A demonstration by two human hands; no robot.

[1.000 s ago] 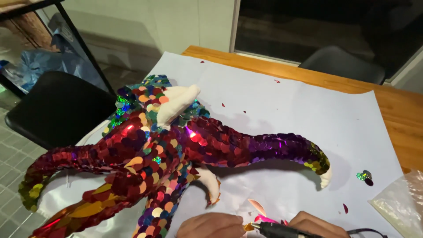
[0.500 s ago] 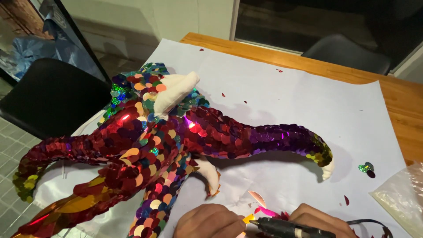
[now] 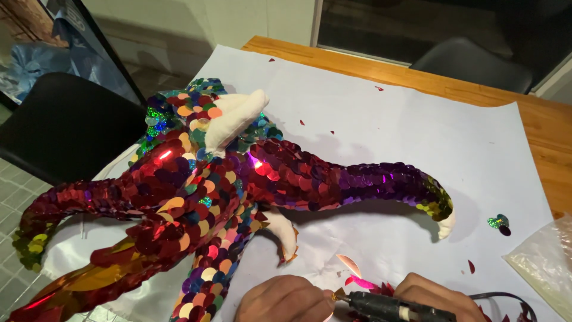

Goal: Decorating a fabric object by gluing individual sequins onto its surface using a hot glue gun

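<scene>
Sequin (image 3: 329, 294) pinched in my left hand (image 3: 285, 300) meets the glue gun (image 3: 390, 308) gripped by my right hand (image 3: 430, 295) at the table's near edge; I judge gluing underway, pressing onto the sequinned figure (image 3: 202, 197) next.

At six o'clock the left hand (image 3: 286, 298) pinches a small sequin against the tip of the black glue gun (image 3: 396, 308) gripped by the right hand (image 3: 430, 294), below the multicoloured sequin-covered starfish-shaped stuffed figure (image 3: 208, 197) on white paper (image 3: 369, 119).

A clear plastic bag (image 3: 545, 262) lies at the table's right edge.
</scene>
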